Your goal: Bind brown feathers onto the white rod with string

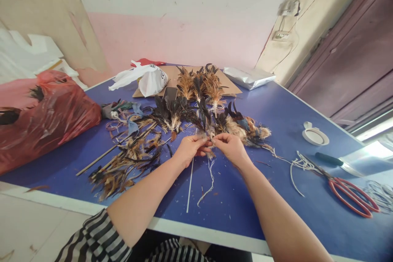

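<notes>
My left hand [190, 148] and my right hand [231, 146] meet over the middle of the blue table [276, 110]. Both pinch a small feather bundle [210, 139] between their fingertips. A white string [208, 180] hangs from the bundle and trails toward me. A thin white stick [190, 184] lies on the table under my left hand. Dark and brown feather bunches [172, 116] lie just beyond my hands, and a loose heap of feathers [125, 163] lies to the left.
A red plastic bag [39, 114] sits at the left edge. White bags [144, 77] and cardboard [181, 74] with feather bunches lie at the back. On the right are red-handled scissors [350, 192], white cord [299, 163], a tape roll [315, 136] and a knife [333, 160].
</notes>
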Motion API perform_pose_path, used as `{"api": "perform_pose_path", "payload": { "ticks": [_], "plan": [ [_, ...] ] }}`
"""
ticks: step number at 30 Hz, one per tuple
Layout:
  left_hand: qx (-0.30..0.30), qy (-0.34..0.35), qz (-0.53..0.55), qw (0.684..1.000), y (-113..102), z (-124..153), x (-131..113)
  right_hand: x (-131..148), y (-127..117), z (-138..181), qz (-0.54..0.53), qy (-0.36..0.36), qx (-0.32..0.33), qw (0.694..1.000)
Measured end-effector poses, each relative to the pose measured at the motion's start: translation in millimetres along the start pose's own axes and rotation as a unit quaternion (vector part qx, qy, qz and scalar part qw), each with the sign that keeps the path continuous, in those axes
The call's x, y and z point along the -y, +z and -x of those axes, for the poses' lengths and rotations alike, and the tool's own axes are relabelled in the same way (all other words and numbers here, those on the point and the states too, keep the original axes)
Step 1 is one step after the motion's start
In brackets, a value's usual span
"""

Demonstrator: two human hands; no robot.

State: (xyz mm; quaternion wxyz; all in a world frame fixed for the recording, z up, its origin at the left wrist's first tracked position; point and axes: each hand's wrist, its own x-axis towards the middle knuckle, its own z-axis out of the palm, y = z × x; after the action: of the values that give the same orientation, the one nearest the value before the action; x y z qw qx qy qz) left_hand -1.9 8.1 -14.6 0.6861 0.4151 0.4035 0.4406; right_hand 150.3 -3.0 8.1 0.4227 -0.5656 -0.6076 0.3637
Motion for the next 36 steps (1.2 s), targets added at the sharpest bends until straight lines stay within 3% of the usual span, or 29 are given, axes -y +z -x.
{"api": "perform_pose_path", "payload": {
  "ticks": [9, 15, 21, 29, 33, 36],
  "plan": [
    [0.009, 0.004, 0.009, 1.0, 2, 0, 2, -5, 10, 2, 0.087, -0.055, 0.009, 0.995],
    [-0.014, 0.055, -0.068, 0.996, 2, 1, 2, -5, 10, 6, 0.154, -0.113, 0.009, 0.982],
    [0.026, 0.097, -0.128, 0.987, 1, 2, 3, -2, 2, 1, 0.055, -0.047, -0.008, 0.997],
    [0.067, 0.093, -0.132, 0.985, 4, 4, 1, -4, 4, -1, 0.029, -0.054, -0.017, 0.998],
    [0.008, 0.091, -0.108, 0.99, 4, 4, -5, -7, -15, -7, -0.006, -0.023, -0.024, 0.999],
    [-0.049, 0.074, -0.067, 0.994, 1, 2, -8, -20, -40, -17, 0.046, 0.001, -0.126, 0.991]
  ]
}}
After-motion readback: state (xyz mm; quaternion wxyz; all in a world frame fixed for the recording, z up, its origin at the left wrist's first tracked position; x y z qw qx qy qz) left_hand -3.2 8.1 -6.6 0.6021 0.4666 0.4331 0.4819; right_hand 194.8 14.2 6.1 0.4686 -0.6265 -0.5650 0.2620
